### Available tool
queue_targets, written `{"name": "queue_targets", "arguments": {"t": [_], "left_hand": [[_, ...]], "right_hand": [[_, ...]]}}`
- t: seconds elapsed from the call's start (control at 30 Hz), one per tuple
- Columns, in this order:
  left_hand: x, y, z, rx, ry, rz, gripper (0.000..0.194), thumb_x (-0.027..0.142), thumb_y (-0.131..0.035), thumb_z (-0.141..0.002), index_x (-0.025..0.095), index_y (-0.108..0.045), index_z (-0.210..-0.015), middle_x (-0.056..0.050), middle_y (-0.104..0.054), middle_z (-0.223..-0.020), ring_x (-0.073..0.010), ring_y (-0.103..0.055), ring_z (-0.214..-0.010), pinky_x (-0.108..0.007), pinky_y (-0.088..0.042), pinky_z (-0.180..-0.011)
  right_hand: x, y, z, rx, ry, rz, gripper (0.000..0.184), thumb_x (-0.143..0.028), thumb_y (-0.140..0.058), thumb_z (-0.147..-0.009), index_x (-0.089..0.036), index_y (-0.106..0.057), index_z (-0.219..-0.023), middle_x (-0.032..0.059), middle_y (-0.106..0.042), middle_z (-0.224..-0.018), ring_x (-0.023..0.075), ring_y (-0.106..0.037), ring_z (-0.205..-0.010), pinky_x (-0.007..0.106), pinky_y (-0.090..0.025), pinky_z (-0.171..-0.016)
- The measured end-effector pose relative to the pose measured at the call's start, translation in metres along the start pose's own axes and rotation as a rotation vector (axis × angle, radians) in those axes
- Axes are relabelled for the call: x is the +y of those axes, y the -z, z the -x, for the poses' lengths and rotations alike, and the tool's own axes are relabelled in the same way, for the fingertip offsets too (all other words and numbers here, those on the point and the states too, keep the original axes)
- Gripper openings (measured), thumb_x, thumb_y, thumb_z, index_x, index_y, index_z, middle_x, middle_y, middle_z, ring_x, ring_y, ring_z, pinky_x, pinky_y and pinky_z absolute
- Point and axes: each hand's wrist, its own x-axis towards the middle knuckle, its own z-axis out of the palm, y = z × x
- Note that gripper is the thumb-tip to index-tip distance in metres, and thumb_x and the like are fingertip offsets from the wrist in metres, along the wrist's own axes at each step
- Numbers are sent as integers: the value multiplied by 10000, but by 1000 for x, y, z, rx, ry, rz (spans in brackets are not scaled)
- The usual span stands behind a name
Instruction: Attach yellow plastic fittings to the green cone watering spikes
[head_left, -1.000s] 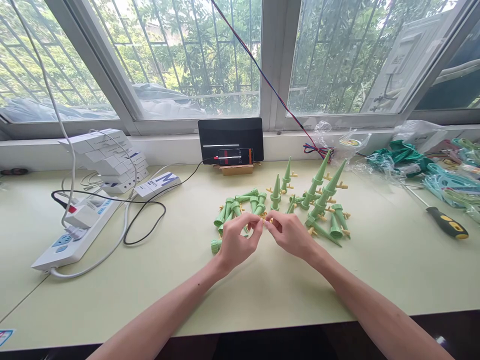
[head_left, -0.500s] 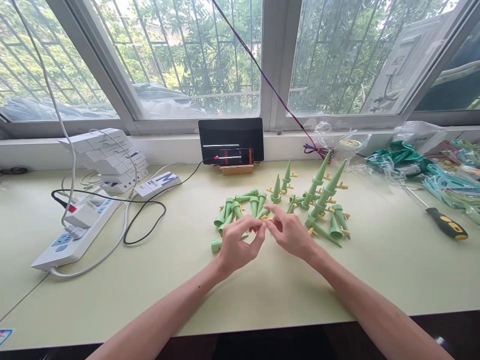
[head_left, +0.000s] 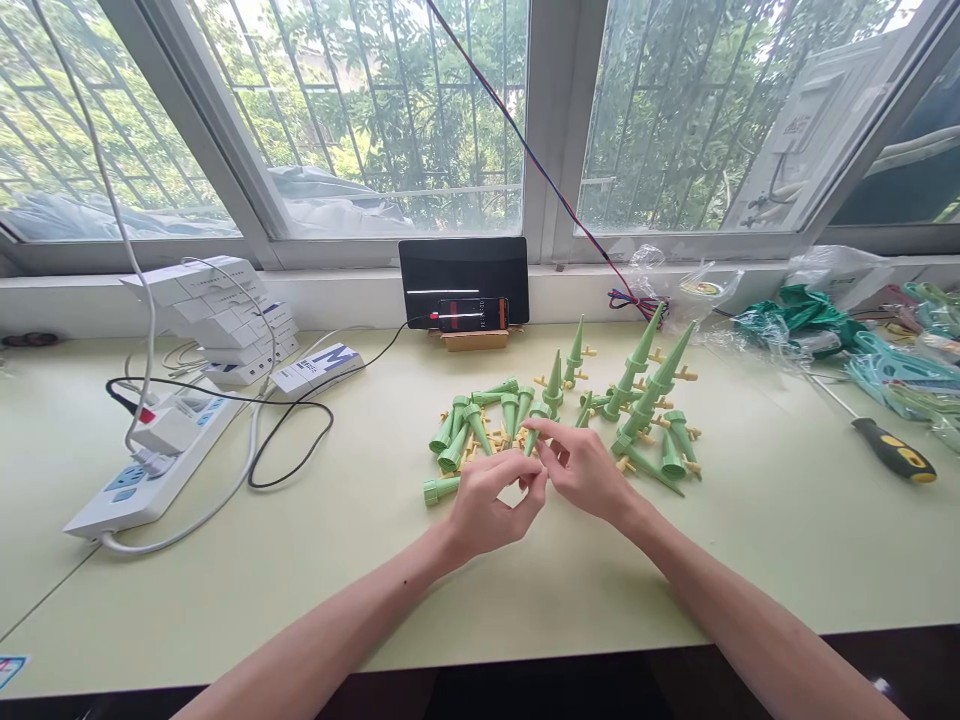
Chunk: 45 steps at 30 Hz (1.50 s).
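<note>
My right hand [head_left: 589,470] is closed on a green plastic watering spike [head_left: 538,411], index finger across it and thumb below; its wide capped end points away from me. My left hand [head_left: 495,500] pinches thumb and forefinger together just below, touching or almost touching the right fingertips. What sits in that pinch is hidden. More green watering spikes [head_left: 454,452] lie loosely left of and behind the hands. To the right, stacked spikes [head_left: 660,380] with yellow valves stand upright, with several others lying around them. Two single spikes [head_left: 575,350] stand behind.
At the back, a phone [head_left: 472,314] leans before a black tablet [head_left: 465,265]. On the left are a power strip [head_left: 150,490], cables and stacked white boxes [head_left: 225,310]. A screwdriver [head_left: 892,447] and plastic bags [head_left: 802,318] lie at right.
Both hands have moved slightly toward me and to the right, still close together. The spike at the right fingers has shifted and shows more clearly.
</note>
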Motion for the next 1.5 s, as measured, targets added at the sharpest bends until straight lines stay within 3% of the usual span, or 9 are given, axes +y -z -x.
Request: {"name": "queue_targets", "arguments": {"t": [0.33,0.47,0.73,0.87,1.03,1.17,1.3,1.5], "left_hand": [[-6,-3,3,-128,1,5,136,139,-514,-849,193,-564,-736,12,-562,-592,-98,-499,-541,-218,-416,-527],[-7,-2,3,-152,-8,-2,140,127,-513,-847,192,-560,-732,17,-552,-581,-95,-488,-532,-215,-391,-511],[-9,-4,7,-230,65,-6,168,139,-489,-852,199,-538,-703,75,-431,-445,-64,-340,-397,-201,-314,-437],[-12,-4,5,-186,97,-23,168,154,-497,-860,196,-533,-702,84,-391,-448,-57,-319,-398,-200,-279,-432],[-16,1,1,-97,243,-107,176,205,-529,-872,199,-542,-696,94,-268,-450,-65,-228,-410,-219,-257,-450],[-18,2,-1,-111,292,-138,106,198,-554,-846,200,-553,-741,79,-398,-497,-68,-315,-438,-212,-303,-487],[-18,2,-4,-127,326,-127,52,215,-575,-845,198,-555,-800,41,-565,-672,-64,-370,-468,-208,-332,-494],[-19,2,-6,-132,385,-60,88,275,-542,-911,199,-586,-914,29,-605,-748,-49,-336,-430,-209,-340,-470]], "right_hand": [[-3,-1,-1,49,41,-63,345,-191,-416,-939,-180,-663,-1180,27,-659,-750,137,-555,-611,250,-461,-587],[-4,-1,-1,71,74,-82,305,-244,-433,-966,-188,-684,-1131,49,-701,-860,136,-582,-654,245,-467,-593],[-8,1,0,132,91,-83,246,-315,-490,-965,-215,-700,-1046,55,-705,-900,133,-573,-625,253,-495,-599],[-7,1,-1,165,73,-89,234,-317,-492,-967,-212,-694,-1025,58,-701,-915,130,-577,-603,262,-500,-606],[-5,1,-1,162,75,-104,211,-298,-506,-962,-212,-692,-1015,53,-700,-919,133,-586,-616,257,-500,-603],[-4,0,-2,148,82,-92,209,-284,-503,-964,-221,-698,-1008,53,-699,-915,134,-579,-613,260,-496,-602],[-4,0,-2,141,94,-103,211,-272,-503,-966,-221,-699,-1026,52,-699,-916,133,-579,-618,258,-500,-601],[-5,0,-2,113,90,-112,233,-262,-498,-972,-213,-705,-1066,49,-702,-908,122,-586,-595,251,-496,-581]]}}
